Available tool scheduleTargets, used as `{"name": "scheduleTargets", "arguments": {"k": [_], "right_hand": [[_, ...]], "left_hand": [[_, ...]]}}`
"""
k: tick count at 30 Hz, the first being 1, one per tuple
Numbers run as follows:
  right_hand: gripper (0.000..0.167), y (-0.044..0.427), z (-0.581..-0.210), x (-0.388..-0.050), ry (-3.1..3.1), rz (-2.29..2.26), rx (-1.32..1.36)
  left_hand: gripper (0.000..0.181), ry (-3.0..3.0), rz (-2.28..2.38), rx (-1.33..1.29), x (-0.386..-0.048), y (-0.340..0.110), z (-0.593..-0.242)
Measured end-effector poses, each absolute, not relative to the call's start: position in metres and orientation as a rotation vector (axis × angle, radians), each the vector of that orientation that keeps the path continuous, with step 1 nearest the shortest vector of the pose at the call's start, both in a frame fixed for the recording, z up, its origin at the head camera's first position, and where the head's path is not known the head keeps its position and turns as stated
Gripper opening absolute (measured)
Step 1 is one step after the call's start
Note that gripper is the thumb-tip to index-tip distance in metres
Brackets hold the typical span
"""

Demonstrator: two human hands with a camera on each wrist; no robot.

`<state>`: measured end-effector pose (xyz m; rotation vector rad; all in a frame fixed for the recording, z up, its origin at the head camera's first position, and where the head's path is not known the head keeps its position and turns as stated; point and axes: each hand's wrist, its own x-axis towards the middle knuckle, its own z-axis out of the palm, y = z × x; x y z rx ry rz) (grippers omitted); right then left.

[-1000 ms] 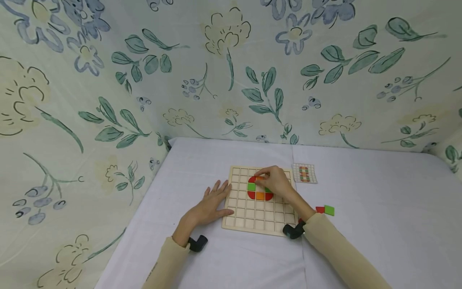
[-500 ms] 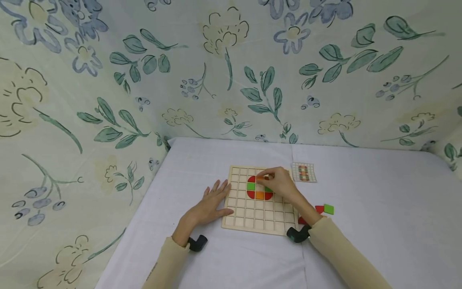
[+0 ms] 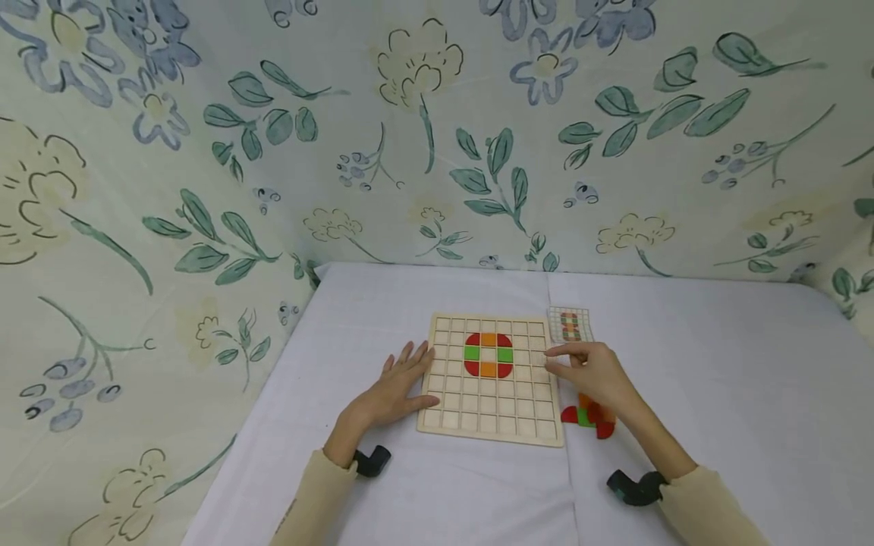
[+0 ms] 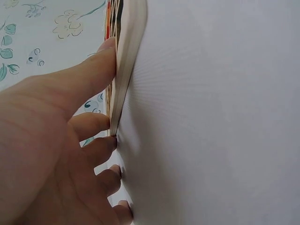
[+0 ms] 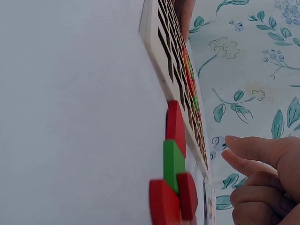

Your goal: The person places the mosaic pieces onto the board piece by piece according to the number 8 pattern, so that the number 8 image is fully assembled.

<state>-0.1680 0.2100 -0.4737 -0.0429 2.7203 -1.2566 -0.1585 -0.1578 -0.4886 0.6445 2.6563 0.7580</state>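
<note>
The wooden grid board (image 3: 505,409) lies flat, with a ring of red corner pieces, green sides (image 3: 472,353) and orange pieces (image 3: 488,369) around one bare cell. Spread fingers of the left hand (image 3: 392,390) rest on the board's left edge; the left wrist view has this hand (image 4: 51,126) with its thumb and fingertips against the wooden rim (image 4: 129,56). Beyond the board's right edge hovers the right hand (image 3: 599,377), holding nothing. In the right wrist view, thumb and index of this hand (image 5: 262,180) point out, slightly apart, the other fingers bent.
Loose red pieces (image 3: 604,430), a green piece (image 3: 583,416) and an orange one lie right of the board, partly beneath the right hand. A small pattern card (image 3: 570,322) lies at the board's upper right corner. White cloth (image 3: 717,379) covers the table; floral fabric hangs behind.
The right hand has left the ring and moved right, past the board's edge. An orange piece now shows at the ring's top, where the fingers were. The left hand stays in place.
</note>
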Motion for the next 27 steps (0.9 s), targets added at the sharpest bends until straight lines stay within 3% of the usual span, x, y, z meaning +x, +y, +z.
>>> {"name": "scheduleTargets", "arguments": {"k": [17, 27], "right_hand": [[0.038, 0.282, -0.478, -0.115, 2.861, -1.063, 0.164], [0.041, 0.297, -0.489, -0.106, 2.873, -1.058, 0.21]], "left_hand": [[0.088, 2.66, 0.748, 0.646, -0.159, -0.157, -0.49], [0.088, 2.66, 0.776, 0.654, -0.159, -0.157, -0.49]]}}
